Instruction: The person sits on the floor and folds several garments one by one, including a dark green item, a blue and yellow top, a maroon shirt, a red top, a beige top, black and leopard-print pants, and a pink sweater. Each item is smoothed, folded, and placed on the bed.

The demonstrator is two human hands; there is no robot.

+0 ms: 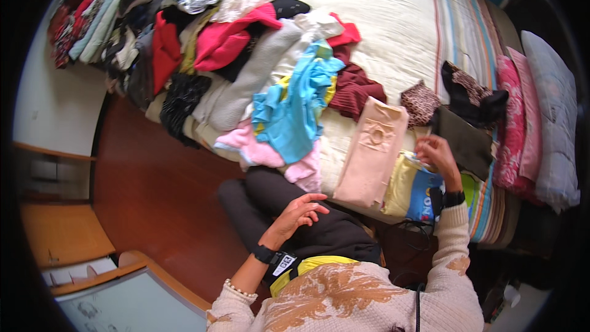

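My left hand (301,212) hovers over my dark trousers (313,233), its fingers stretched out and nothing in them. To the right, my right hand (437,155) is over the far edge of a folded yellow-and-blue garment (402,190). Its fingers are loosely bent, with a gap to the thumb, and I see nothing held; whether they touch the cloth I cannot tell. Left of that garment lies a long folded beige garment (372,154) with a gathered detail. Just beyond my right hand are a folded dark olive cloth (464,141) and a leopard-print piece (420,103).
A heap of loose clothes covers the bed's left side, with a turquoise garment (301,110) and a pink one (267,144) hanging at the edge. Bedding (550,110) is stacked at the right. Cabinets (67,233) stand left across the reddish floor (166,190).
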